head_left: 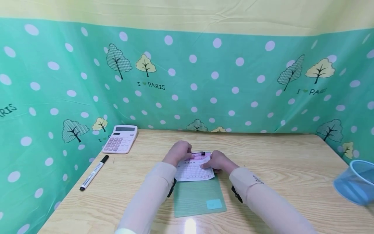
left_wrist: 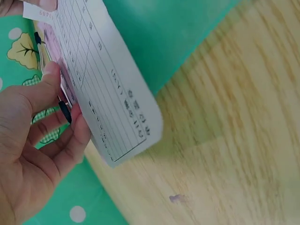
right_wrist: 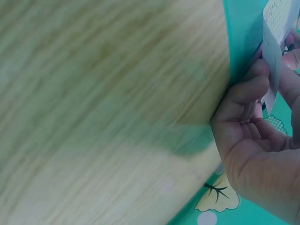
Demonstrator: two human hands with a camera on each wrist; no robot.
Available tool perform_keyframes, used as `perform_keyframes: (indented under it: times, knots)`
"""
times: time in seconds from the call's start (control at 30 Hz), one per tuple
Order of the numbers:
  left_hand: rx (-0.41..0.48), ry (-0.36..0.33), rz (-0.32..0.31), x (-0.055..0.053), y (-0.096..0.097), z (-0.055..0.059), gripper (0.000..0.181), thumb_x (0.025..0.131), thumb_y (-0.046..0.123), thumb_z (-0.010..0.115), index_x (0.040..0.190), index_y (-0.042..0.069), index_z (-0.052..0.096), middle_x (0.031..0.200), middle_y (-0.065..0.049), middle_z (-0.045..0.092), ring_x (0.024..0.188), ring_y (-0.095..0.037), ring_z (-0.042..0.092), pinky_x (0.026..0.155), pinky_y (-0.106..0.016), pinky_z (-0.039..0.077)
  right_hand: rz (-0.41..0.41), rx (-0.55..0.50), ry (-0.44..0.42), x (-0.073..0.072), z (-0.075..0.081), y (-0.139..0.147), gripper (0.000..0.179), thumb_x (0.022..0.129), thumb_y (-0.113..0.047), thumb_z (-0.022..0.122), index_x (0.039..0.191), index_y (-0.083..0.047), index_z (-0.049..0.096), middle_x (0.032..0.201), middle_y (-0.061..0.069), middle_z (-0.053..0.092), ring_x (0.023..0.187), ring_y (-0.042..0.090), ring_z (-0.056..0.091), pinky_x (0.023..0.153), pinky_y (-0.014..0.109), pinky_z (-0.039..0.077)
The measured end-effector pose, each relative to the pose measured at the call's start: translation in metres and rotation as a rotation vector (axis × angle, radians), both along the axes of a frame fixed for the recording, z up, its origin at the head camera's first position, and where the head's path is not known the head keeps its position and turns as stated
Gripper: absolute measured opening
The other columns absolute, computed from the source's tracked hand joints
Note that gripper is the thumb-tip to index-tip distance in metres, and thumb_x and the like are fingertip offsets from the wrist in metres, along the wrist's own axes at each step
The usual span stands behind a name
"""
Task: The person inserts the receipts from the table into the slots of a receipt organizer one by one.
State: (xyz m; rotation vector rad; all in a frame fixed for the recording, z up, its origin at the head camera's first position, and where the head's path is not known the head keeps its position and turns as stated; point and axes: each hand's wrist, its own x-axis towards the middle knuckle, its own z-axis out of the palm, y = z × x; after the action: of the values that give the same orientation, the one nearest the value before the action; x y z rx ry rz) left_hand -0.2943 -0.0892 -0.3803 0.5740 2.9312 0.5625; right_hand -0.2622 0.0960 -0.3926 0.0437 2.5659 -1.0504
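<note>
A translucent green clipboard (head_left: 195,196) lies on the wooden table, a pale blue label (head_left: 214,204) near its lower right corner. A printed form (head_left: 193,171), with a pink sheet (left_wrist: 49,40) beneath it, covers the board's upper part. At the top edge is a metal clip (left_wrist: 64,111) with black ends. My left hand (head_left: 181,152) pinches this clip, thumb on its wire and fingers behind. Across from it, my right hand (head_left: 219,161) holds the form's right side, thumb on top and curled fingers underneath. In the left wrist view the form's free corner stands raised off the table.
A pink calculator (head_left: 120,139) lies at the back left, with a capped black-and-white marker (head_left: 94,173) in front of it. On the far right stands a blue mesh basket (head_left: 356,185). A green dotted curtain (head_left: 204,91) hangs behind the table.
</note>
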Motion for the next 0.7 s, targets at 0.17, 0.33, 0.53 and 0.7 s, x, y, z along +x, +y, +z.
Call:
perform_keyframes:
  times: [0.17, 0.33, 0.53, 0.7]
  knots:
    - [-0.077, 0.023, 0.012, -0.002, -0.001, 0.003, 0.021, 0.090, 0.026, 0.079, 0.076, 0.014, 0.070, 0.068, 0.003, 0.062, 0.068, -0.014, 0.056, 0.071, -0.031, 0.050, -0.010, 0.006, -0.020, -0.002, 0.001, 0.000, 0.034, 0.087, -0.023, 0.083, 0.068, -0.009, 0.058, 0.057, 0.000, 0.051, 0.046, 0.011, 0.038, 0.045, 0.022, 0.032]
    - [-0.183, 0.059, 0.031, -0.005, -0.002, 0.006, 0.027, 0.091, 0.033, 0.077, 0.071, 0.017, 0.070, 0.066, 0.005, 0.061, 0.066, -0.013, 0.055, 0.069, -0.033, 0.048, -0.006, -0.011, -0.031, -0.003, 0.001, -0.001, 0.030, 0.088, -0.023, 0.082, 0.071, -0.008, 0.062, 0.057, 0.001, 0.053, 0.047, 0.011, 0.039, 0.046, 0.022, 0.033]
    - [-0.170, 0.023, 0.033, -0.009, -0.002, 0.009, 0.029, 0.091, 0.031, 0.077, 0.068, 0.016, 0.071, 0.064, 0.005, 0.061, 0.063, -0.013, 0.052, 0.064, -0.030, 0.043, -0.020, -0.015, -0.047, -0.005, 0.002, -0.001, 0.029, 0.089, -0.024, 0.080, 0.073, -0.008, 0.062, 0.061, 0.002, 0.056, 0.049, 0.011, 0.042, 0.047, 0.022, 0.034]
    - [-0.155, -0.003, 0.036, -0.011, 0.000, 0.012, 0.027, 0.091, 0.029, 0.078, 0.069, 0.015, 0.071, 0.066, 0.004, 0.062, 0.064, -0.013, 0.052, 0.065, -0.029, 0.043, -0.036, -0.012, -0.055, -0.006, 0.004, 0.000, 0.031, 0.091, -0.026, 0.079, 0.072, -0.008, 0.062, 0.061, 0.002, 0.057, 0.048, 0.011, 0.043, 0.045, 0.021, 0.035]
